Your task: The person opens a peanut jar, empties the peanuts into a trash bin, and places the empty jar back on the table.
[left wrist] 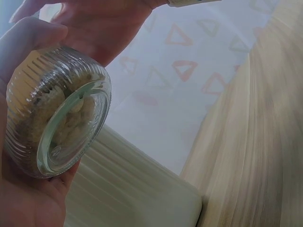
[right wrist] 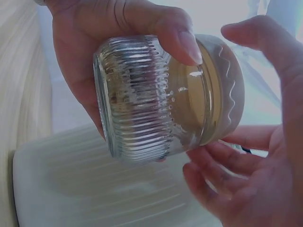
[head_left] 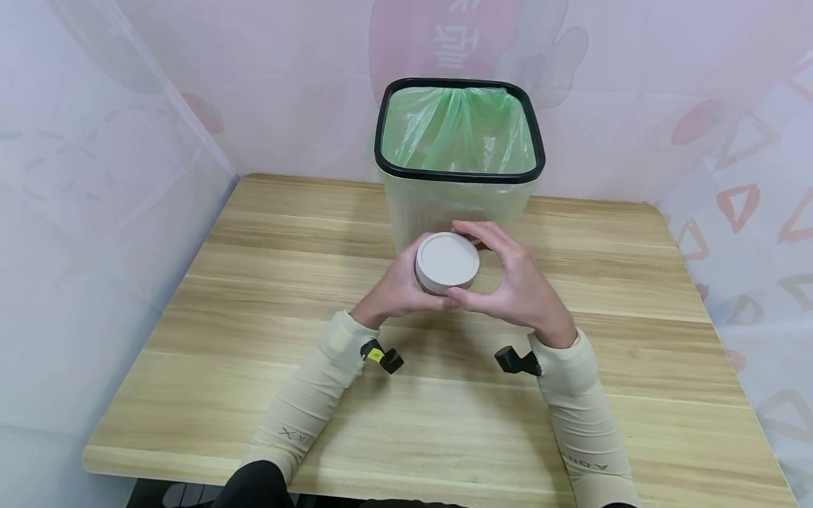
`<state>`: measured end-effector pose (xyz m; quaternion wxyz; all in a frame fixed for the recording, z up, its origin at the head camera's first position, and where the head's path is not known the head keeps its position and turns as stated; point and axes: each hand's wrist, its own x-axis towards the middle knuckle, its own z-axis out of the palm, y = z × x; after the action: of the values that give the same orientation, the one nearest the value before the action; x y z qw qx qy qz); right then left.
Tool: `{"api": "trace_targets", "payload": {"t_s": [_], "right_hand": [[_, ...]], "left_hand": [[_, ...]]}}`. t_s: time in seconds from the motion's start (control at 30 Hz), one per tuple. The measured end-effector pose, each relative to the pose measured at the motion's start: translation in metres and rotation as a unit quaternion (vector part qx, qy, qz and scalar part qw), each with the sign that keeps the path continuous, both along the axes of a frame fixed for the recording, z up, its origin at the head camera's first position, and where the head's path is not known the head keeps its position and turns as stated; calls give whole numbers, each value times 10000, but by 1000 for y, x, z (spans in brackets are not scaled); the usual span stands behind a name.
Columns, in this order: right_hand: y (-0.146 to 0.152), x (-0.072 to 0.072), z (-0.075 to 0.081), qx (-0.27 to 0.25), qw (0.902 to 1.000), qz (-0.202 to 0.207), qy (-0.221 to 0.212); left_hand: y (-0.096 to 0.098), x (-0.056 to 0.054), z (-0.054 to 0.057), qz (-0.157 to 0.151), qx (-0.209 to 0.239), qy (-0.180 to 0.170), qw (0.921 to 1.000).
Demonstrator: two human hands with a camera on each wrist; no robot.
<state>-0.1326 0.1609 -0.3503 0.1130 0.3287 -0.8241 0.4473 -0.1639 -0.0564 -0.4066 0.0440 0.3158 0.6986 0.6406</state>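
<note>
My left hand (head_left: pixel 402 283) grips a ribbed clear glass jar (right wrist: pixel 137 94), its thumb lying along the glass just below the lid. A pale, round lid (head_left: pixel 447 259) caps the jar and faces up toward the head camera. Light brown, lumpy contents (left wrist: pixel 71 113) show through the glass base in the left wrist view. My right hand (head_left: pixel 517 282) curves loosely about the lid's right side. In the right wrist view its thumb stands apart from the lid, and its other fingers (right wrist: pixel 222 161) spread close beside the lid's lower edge.
Behind the hands, a pale bin (head_left: pixel 457 201) with a black rim and green plastic liner (head_left: pixel 460 130) stands on the wooden table (head_left: pixel 305 254). Printed cloth walls (head_left: pixel 286 85) enclose the table's back and sides. Each sleeve carries a small black wrist camera (head_left: pixel 517 361).
</note>
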Motion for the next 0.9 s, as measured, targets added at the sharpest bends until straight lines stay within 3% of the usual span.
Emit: {"api": "trace_targets", "payload": {"t_s": [0.27,0.43,0.9], "right_hand": [[-3,5,2,293,9978,-563,171],[-4,6,2,248,9972,-688,158],[2,3,4,62,9999,-124,24]], "left_hand": [[-1,0,0,18,-154,-78,9998],[0,0,-1,67,-178,-99,9998],[2,1,-2,61,-48,-43,10000]]}}
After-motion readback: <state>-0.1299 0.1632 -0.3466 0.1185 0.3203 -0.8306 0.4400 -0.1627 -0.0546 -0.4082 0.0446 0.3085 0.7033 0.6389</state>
